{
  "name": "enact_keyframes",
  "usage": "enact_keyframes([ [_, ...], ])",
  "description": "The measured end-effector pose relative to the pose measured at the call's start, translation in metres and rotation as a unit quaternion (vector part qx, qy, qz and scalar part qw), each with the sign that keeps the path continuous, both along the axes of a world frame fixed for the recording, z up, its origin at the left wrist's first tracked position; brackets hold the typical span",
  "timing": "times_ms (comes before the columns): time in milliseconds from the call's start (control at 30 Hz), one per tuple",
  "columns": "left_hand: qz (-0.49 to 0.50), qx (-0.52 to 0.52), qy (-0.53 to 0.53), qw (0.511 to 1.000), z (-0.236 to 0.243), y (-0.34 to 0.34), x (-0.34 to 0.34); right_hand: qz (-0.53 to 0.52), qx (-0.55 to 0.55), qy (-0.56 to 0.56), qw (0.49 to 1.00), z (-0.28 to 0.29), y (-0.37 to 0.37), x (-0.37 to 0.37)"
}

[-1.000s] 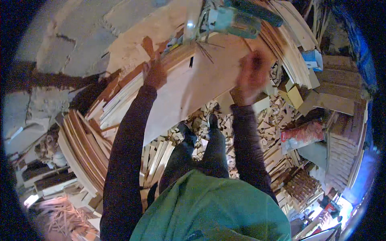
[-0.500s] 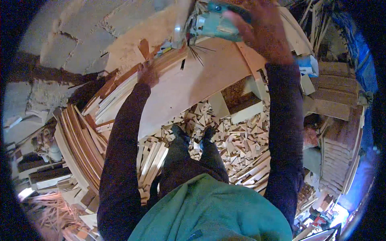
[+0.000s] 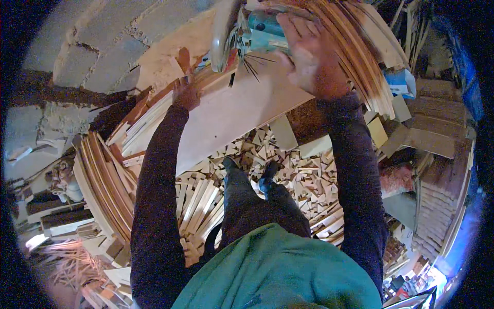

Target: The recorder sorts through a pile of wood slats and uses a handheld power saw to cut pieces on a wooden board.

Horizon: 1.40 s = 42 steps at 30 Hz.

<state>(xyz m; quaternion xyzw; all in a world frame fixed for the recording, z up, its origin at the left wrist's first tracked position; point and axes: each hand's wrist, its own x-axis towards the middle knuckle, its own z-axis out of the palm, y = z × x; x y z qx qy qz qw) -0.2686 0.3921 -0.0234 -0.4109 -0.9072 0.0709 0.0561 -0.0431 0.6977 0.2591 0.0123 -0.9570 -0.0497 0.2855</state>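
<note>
At the left edge of the worktable my left hand (image 3: 186,94) is closed over a light wooden strip (image 3: 218,75); its fingertips are hard to make out. My right hand (image 3: 315,64), slightly blurred, is open with its fingers apart, just in front of a teal power saw (image 3: 267,24). A pale metal guard (image 3: 222,38) stands beside the saw body, with thin dark bristles below it. The saw's blade is not visible. Under both hands lies the pale board top (image 3: 242,105) of the worktable.
Curved wooden strips (image 3: 360,46) are stacked at the far right, and more long strips (image 3: 105,190) lean at the left. Wood offcuts (image 3: 303,177) cover the floor around my feet. A block wall (image 3: 103,46) rises behind; a blue sheet (image 3: 465,87) hangs at the right.
My right hand has come off the teal saw, moving nearer and slightly left, and its fingers have opened. The guard shows more fully. My left hand stays on the strip.
</note>
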Motion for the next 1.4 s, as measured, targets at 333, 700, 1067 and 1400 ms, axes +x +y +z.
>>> enact_keyframes([
  [333,-0.02,0.008,0.021,1.0,-0.008,-0.006,-0.003,0.032,-0.072,-0.018,0.997,-0.016,-0.013,0.011],
  [700,0.069,-0.004,-0.08,0.994,-0.009,0.004,-0.008,0.01,-0.095,-0.008,0.995,-0.018,-0.016,0.005],
  [1067,0.039,0.017,-0.133,0.99,-0.029,0.003,-0.021,0.0,-0.082,-0.001,0.997,-0.021,-0.009,-0.007],
  [1400,0.046,-0.01,-0.102,0.994,-0.03,0.007,-0.023,0.002,-0.071,-0.017,0.997,-0.012,0.013,-0.025],
])
